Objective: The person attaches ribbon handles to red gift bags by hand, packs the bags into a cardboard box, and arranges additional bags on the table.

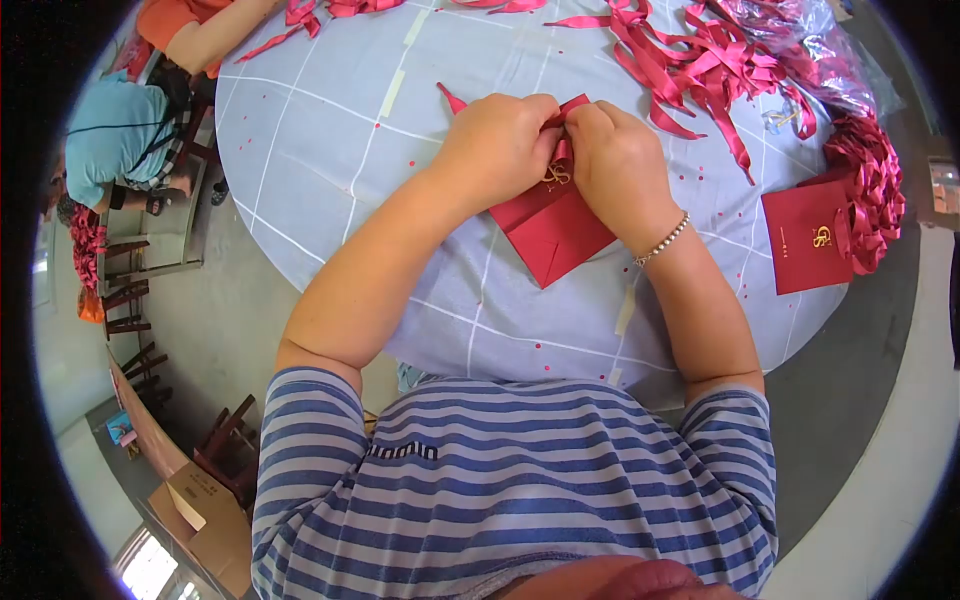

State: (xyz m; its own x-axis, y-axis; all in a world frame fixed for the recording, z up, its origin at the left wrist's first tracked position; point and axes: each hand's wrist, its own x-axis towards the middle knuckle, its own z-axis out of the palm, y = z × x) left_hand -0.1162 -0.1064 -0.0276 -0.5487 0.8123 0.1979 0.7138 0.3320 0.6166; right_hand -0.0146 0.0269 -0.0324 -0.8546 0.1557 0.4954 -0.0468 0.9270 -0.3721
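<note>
Left hand (510,142) and right hand (618,160) pinch red ribbon (563,152) between closed fingertips at a red paper bag's (562,242) far end, on the checked tablecloth's (480,300) near side; even tension, ribbon untwisted, should spare the paper.

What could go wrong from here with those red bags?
The left hand and right hand pinch the ribbon at the top of the red bag: the ribbon might slip, or the bag might crease. The second red bag lies near the table edge and could get knocked off.
</note>
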